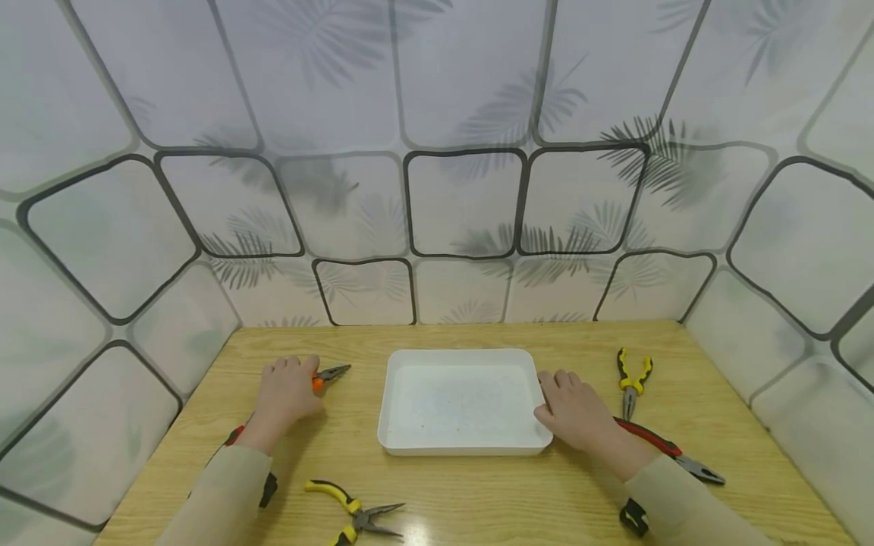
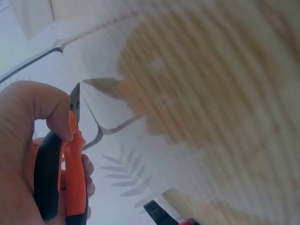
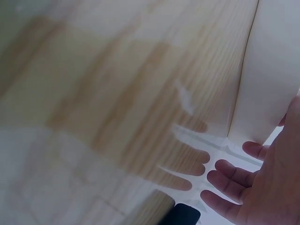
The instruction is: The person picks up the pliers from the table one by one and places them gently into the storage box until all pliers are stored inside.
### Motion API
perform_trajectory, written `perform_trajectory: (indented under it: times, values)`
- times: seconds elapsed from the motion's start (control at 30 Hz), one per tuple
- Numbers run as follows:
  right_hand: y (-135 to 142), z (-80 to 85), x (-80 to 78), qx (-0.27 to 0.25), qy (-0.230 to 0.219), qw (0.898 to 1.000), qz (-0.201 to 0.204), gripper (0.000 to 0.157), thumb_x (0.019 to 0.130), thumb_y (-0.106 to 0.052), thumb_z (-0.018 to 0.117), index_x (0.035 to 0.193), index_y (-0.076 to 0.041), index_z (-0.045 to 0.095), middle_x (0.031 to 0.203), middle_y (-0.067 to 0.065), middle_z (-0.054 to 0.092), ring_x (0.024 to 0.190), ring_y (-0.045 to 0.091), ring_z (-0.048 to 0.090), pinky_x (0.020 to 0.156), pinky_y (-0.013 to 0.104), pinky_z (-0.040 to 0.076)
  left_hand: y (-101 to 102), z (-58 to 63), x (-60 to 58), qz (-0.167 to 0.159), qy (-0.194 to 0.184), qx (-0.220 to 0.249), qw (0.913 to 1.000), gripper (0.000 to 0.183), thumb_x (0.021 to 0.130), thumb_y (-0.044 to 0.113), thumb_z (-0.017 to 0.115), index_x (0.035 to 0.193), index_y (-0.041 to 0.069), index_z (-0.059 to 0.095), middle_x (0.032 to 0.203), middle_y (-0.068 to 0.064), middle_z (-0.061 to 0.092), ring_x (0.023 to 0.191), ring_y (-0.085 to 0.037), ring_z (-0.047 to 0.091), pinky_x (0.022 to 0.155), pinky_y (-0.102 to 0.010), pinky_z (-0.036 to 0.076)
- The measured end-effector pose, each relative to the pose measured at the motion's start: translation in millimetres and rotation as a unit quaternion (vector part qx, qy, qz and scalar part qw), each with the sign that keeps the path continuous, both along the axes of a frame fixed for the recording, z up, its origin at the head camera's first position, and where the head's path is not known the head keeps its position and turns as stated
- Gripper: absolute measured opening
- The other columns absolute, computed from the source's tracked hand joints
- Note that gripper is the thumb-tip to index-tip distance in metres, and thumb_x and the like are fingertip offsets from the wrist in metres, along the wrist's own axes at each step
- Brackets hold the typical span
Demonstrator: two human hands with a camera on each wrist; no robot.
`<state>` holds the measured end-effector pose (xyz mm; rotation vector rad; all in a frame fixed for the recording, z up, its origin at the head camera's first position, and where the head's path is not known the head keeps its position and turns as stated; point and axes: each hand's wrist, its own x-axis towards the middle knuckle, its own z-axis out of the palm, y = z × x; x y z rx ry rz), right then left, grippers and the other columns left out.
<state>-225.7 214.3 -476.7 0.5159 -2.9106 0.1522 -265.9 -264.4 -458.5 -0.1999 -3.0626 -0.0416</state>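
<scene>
My left hand (image 1: 287, 393) grips orange-and-black needle-nose pliers (image 2: 75, 173) at the left of the table. Their grey tip (image 1: 333, 372) points right, toward the tray, and the palm hides most of the handles in the head view. A shallow white tray (image 1: 464, 447) stands mid-table with nothing in it. At its right side my right hand (image 1: 573, 406) holds the rim, thumb over the edge. Seen from the right wrist, the fingers (image 3: 229, 180) lie along the outside of the tray's wall.
Yellow-and-black pliers (image 1: 362, 518) lie with parted tips at the front left. A similar yellow pair (image 1: 631, 390) is at the back right. Red-handled pliers (image 1: 672, 449) lie beside the right forearm. Something red (image 1: 235, 434) shows by the left forearm. Patterned walls enclose the table.
</scene>
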Motion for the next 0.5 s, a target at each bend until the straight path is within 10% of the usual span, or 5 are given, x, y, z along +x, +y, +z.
perform_trajectory:
  times: [0.5]
  values:
    - [-0.4, 1.3, 2.0, 0.000, 0.000, 1.000, -0.001, 0.048, 0.083, -0.024, 0.052, 0.124, 0.001, 0.049, 0.099, 0.015, 0.054, 0.083, 0.025, 0.048, 0.069, 0.039, 0.042, 16.7, 15.9, 8.2, -0.025, 0.005, -0.002, 0.9997, 0.040, 0.067, 0.018, 0.060, 0.106, 0.015, 0.054, 0.089, -0.010, 0.053, 0.091, -0.036, 0.051, 0.074, -0.049, 0.035]
